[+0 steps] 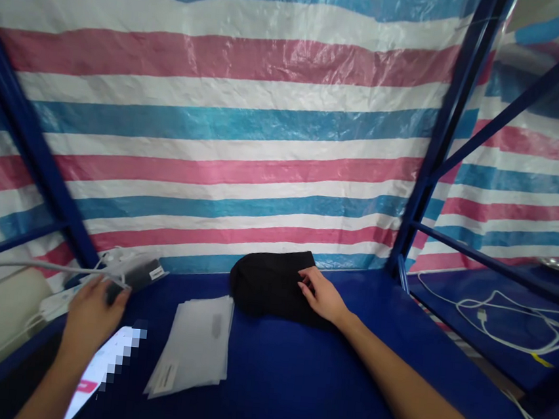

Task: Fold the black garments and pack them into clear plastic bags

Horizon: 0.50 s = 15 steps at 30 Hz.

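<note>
My right hand (319, 294) rests on the right end of a black folded cloth item (267, 282), fingers loosely bent and apart; I cannot tell whether it is a sock or a cap. At the left, my left hand (97, 307) has its fingers curled at a small dark thing beside a grey packet (142, 274) with a white label. What those fingers hold is partly hidden. Between the hands lies a stack of translucent plastic bags (197, 346), a label at its lower corner. A lit phone (103, 367) is partly covered by my left forearm.
A blue metal shelf (302, 383) carries these things, with blue posts (429, 145) at both sides. Striped plastic sheeting (248, 127) hangs behind. A white power strip (55, 303) and cords sit at the left. White cables (521, 318) lie on another blue shelf at right.
</note>
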### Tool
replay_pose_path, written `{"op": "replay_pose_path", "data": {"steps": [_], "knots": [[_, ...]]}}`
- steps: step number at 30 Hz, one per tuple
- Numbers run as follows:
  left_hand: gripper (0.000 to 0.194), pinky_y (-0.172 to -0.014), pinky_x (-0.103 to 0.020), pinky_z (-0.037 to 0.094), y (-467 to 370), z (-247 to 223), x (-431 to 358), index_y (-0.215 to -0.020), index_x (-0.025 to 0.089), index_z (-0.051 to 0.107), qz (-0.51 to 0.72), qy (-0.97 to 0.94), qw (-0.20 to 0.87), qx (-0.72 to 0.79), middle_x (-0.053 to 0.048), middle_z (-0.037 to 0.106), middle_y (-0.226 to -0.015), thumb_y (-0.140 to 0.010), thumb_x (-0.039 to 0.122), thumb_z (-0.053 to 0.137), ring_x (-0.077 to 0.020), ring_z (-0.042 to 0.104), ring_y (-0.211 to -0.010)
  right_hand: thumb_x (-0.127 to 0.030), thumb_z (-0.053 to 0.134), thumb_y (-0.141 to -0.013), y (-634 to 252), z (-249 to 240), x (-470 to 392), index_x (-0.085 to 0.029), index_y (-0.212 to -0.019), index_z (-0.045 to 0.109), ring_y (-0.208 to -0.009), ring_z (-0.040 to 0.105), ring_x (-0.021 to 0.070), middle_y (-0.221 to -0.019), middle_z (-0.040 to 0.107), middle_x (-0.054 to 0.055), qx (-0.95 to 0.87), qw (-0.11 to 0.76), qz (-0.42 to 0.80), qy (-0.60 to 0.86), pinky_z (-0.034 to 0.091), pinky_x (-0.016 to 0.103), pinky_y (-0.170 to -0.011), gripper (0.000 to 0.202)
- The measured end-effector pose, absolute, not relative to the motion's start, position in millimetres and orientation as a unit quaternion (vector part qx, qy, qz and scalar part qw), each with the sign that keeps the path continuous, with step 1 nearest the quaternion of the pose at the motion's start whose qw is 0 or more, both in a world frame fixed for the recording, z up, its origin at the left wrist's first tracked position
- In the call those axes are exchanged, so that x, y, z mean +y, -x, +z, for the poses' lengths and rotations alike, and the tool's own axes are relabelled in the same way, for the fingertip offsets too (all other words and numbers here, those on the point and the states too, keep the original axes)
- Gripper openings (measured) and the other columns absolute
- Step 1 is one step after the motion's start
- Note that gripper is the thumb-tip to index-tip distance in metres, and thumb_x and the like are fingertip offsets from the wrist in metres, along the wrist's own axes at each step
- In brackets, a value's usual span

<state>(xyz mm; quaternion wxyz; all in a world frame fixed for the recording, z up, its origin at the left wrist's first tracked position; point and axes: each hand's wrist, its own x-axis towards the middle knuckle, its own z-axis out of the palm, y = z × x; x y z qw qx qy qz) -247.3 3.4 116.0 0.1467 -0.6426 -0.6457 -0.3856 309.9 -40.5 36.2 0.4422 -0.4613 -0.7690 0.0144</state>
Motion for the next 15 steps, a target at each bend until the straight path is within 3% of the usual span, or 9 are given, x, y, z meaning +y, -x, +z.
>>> {"op": "replay_pose_path", "data": {"steps": [2,4,6,9,10,12,15], "knots": [[0.042,-0.095,-0.047,0.06,221,105,-27,-0.107,0.025,0.073,-0.375,0.659,0.093,-0.645,-0.008,0.077,-0.125,-0.088,0.058,0.056,-0.0352,0.073,-0.106,-0.034,0.057,-0.107,-308,40,-43,-0.02,-0.121,0.065,-0.099,0.069,0.0232,-0.107,0.069,0.008,-0.786,0.417,0.004,0.456,0.059,0.04,-0.089,0.022],[0.044,-0.086,-0.041,0.062,191,99,-52,-0.106,0.028,0.079,-0.347,0.691,-0.014,-0.634,-0.004,0.082,-0.112,-0.089,0.062,0.056,-0.032,0.077,-0.092,-0.039,0.061,-0.106,-306,45,-47,-0.02,-0.115,0.068,-0.098,0.068,0.0238,-0.099,0.071,0.007,-0.811,0.386,-0.005,0.44,0.058,0.04,-0.09,0.022],[0.041,-0.083,-0.036,0.063,160,98,-68,-0.104,0.03,0.082,-0.335,0.734,-0.093,-0.583,-0.003,0.083,-0.108,-0.09,0.063,0.06,-0.0319,0.077,-0.1,-0.043,0.065,-0.104,-302,50,-52,-0.021,-0.113,0.07,-0.097,0.067,0.0237,-0.098,0.072,0.006,-0.835,0.359,-0.008,0.417,0.057,0.04,-0.091,0.024],[0.038,-0.068,-0.031,0.063,113,103,-70,-0.117,0.033,0.081,-0.292,0.806,-0.137,-0.497,-0.004,0.08,-0.123,-0.097,0.056,0.059,-0.0308,0.076,-0.107,-0.047,0.069,-0.101,-296,56,-58,-0.021,-0.118,0.071,-0.103,0.068,0.0244,-0.106,0.073,0.007,-0.861,0.328,-0.009,0.388,0.053,0.043,-0.101,0.031],[0.037,-0.07,-0.031,0.063,98,104,-65,-0.123,0.034,0.079,-0.286,0.827,-0.128,-0.466,-0.004,0.078,-0.128,-0.099,0.051,0.059,-0.0303,0.075,-0.112,-0.049,0.071,-0.099,-294,56,-59,-0.021,-0.121,0.071,-0.105,0.068,0.025,-0.108,0.073,0.008,-0.867,0.318,-0.012,0.383,0.052,0.044,-0.104,0.035],[0.036,-0.089,-0.036,0.064,74,102,-51,-0.132,0.034,0.074,-0.285,0.87,-0.09,-0.392,-0.006,0.073,-0.137,-0.1,0.042,0.06,-0.0288,0.071,-0.122,-0.05,0.075,-0.096,-293,55,-59,-0.022,-0.125,0.07,-0.106,0.067,0.0264,-0.111,0.072,0.009,-0.878,0.295,-0.019,0.377,0.051,0.046,-0.107,0.04],[0.037,-0.111,-0.043,0.054,48,93,-22,-0.136,0.032,0.071,-0.267,0.917,-0.042,-0.293,-0.007,0.071,-0.14,-0.1,0.03,0.063,-0.0268,0.066,-0.13,-0.044,0.074,-0.097,-295,50,-56,-0.021,-0.123,0.072,-0.104,0.067,0.0263,-0.109,0.072,0.009,-0.884,0.265,-0.013,0.386,0.054,0.043,-0.101,0.034]]}}
